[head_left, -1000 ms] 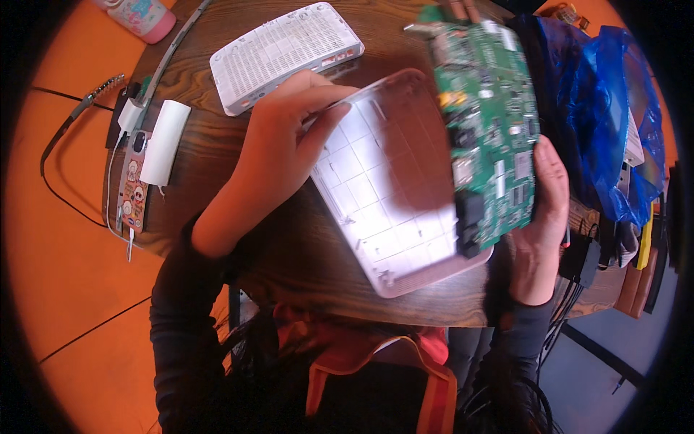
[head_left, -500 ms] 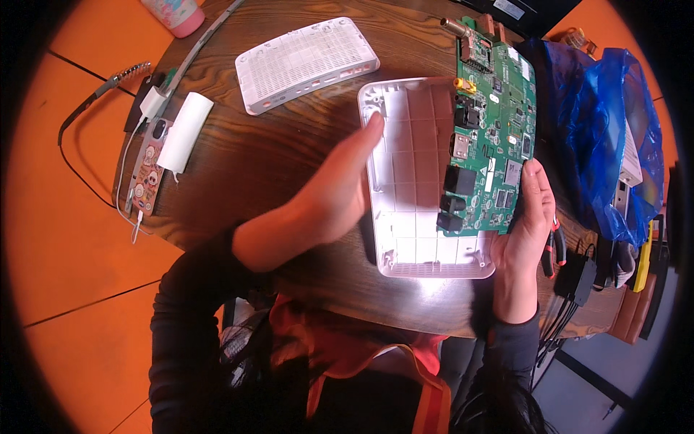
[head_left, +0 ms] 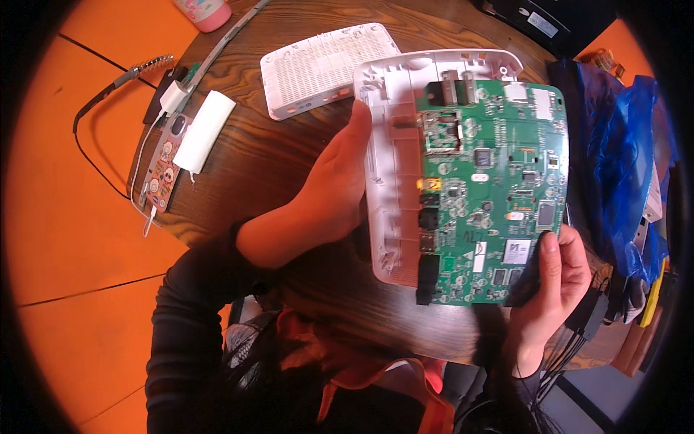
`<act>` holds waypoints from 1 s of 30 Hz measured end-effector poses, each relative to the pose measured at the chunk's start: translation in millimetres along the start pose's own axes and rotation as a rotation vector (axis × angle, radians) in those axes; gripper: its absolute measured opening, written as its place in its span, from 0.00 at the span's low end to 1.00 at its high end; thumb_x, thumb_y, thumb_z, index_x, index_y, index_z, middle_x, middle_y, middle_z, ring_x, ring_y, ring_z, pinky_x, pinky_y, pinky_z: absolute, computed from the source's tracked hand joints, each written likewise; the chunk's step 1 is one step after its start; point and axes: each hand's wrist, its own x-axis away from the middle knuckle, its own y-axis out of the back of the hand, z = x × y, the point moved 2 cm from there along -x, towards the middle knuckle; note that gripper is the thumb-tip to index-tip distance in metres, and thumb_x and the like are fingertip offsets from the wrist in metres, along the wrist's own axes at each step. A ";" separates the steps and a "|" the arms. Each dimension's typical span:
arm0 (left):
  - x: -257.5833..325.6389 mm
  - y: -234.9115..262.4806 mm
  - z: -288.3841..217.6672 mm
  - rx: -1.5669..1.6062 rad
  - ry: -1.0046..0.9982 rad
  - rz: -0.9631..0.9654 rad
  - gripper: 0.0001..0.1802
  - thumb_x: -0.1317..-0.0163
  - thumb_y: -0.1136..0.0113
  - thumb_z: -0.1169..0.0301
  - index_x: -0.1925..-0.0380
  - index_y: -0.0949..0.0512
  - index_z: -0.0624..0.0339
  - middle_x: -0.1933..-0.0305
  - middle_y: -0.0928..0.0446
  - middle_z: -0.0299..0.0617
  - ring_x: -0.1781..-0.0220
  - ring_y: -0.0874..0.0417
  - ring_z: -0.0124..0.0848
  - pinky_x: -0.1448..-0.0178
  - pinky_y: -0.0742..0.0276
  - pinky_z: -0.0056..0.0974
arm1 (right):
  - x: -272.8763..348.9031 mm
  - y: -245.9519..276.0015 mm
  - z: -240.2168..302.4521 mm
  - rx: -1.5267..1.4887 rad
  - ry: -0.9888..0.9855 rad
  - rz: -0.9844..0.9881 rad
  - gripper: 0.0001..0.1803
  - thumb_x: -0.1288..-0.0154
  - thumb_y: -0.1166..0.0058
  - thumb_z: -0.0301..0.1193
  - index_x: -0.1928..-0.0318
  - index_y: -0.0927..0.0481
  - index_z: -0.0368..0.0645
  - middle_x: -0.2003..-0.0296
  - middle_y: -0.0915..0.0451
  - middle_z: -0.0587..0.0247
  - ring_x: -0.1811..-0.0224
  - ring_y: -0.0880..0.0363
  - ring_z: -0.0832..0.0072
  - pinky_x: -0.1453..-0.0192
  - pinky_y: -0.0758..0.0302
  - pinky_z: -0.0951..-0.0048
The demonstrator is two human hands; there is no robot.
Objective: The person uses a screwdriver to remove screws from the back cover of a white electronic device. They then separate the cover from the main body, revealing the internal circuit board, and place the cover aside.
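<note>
My left hand [head_left: 336, 181] grips the left side of a white plastic shell [head_left: 387, 173], its thumb over the rim and its fingers hidden behind. In front of the shell, my right hand [head_left: 553, 289] holds a green circuit board [head_left: 491, 173] by its lower right edge, thumb on the face. Black sockets, a yellow connector and metal ports line the board's left edge. The board covers much of the shell's ribbed inside. Behind them on the table lies a second white shell half [head_left: 325, 69] with a vented top.
On the left of the wooden table [head_left: 242, 173] are a white roll [head_left: 206, 134], a patterned phone [head_left: 166, 163] with a cable, and a soldering-iron-like tool [head_left: 119, 83]. A blue plastic bag [head_left: 611, 159] sits at right, above a black adapter [head_left: 589, 311]. A pink-based bottle [head_left: 206, 11] stands at the back.
The board has come lower and turned more face-on, covering more of the shell. The shell has tilted up toward me. My right hand has moved down and slightly right.
</note>
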 end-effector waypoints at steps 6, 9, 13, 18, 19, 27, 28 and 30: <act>3.9 -18.0 3.2 -0.253 0.003 -0.301 0.40 0.39 0.67 0.35 0.44 0.35 0.58 0.59 0.24 0.42 0.62 0.21 0.30 0.59 0.23 0.35 | 6.0 -5.9 -0.1 0.006 0.017 0.008 0.06 0.35 0.51 0.24 0.63 0.25 0.33 0.73 0.22 0.71 0.73 0.32 0.90 0.66 0.39 0.89; 3.1 -14.8 2.6 -0.142 -0.013 -0.162 0.37 0.37 0.68 0.38 0.43 0.36 0.59 0.55 0.25 0.43 0.58 0.21 0.31 0.54 0.23 0.36 | 5.2 -5.4 -1.0 0.023 0.024 -0.016 0.06 0.35 0.51 0.23 0.62 0.25 0.32 0.72 0.21 0.70 0.72 0.31 0.90 0.65 0.38 0.89; 3.8 -3.7 -1.6 0.110 -0.026 0.192 0.30 0.31 0.70 0.47 0.42 0.38 0.59 0.50 0.26 0.42 0.52 0.23 0.29 0.50 0.25 0.36 | 4.3 -3.7 -1.7 0.006 0.044 -0.030 0.06 0.36 0.52 0.23 0.62 0.25 0.32 0.71 0.21 0.68 0.72 0.30 0.89 0.64 0.37 0.89; 4.5 -4.6 6.3 0.023 -0.067 0.106 0.25 0.29 0.67 0.54 0.41 0.38 0.59 0.47 0.28 0.41 0.48 0.25 0.30 0.44 0.29 0.37 | 2.6 -2.6 -4.9 0.001 0.026 0.009 0.06 0.35 0.52 0.23 0.62 0.24 0.33 0.70 0.21 0.68 0.69 0.29 0.88 0.62 0.36 0.88; 4.8 -6.5 8.0 -0.053 -0.077 0.050 0.24 0.28 0.66 0.56 0.41 0.39 0.59 0.46 0.28 0.41 0.46 0.26 0.29 0.42 0.31 0.37 | 2.4 -2.8 -6.2 0.008 0.010 0.009 0.06 0.35 0.52 0.23 0.62 0.24 0.33 0.70 0.21 0.68 0.69 0.29 0.88 0.61 0.36 0.87; 5.8 -16.7 6.5 -0.171 -0.082 0.025 0.20 0.28 0.63 0.62 0.40 0.40 0.57 0.43 0.32 0.39 0.41 0.32 0.27 0.37 0.36 0.37 | 1.4 -5.4 -12.6 -0.060 0.027 0.060 0.08 0.35 0.52 0.24 0.60 0.24 0.32 0.68 0.20 0.66 0.67 0.28 0.86 0.59 0.34 0.86; 6.3 -17.4 6.1 -0.126 -0.071 0.027 0.20 0.28 0.63 0.62 0.40 0.40 0.57 0.43 0.32 0.39 0.41 0.32 0.27 0.37 0.37 0.37 | 1.1 -5.5 -13.2 -0.057 0.032 0.056 0.08 0.35 0.52 0.25 0.60 0.24 0.32 0.67 0.20 0.66 0.66 0.28 0.86 0.58 0.34 0.86; 7.6 -18.5 6.7 -0.139 -0.055 -0.032 0.21 0.28 0.65 0.61 0.41 0.40 0.59 0.43 0.31 0.41 0.42 0.30 0.30 0.38 0.35 0.39 | 0.6 -5.6 -14.6 -0.067 0.027 0.064 0.08 0.34 0.52 0.25 0.60 0.24 0.32 0.67 0.20 0.66 0.66 0.28 0.86 0.58 0.34 0.86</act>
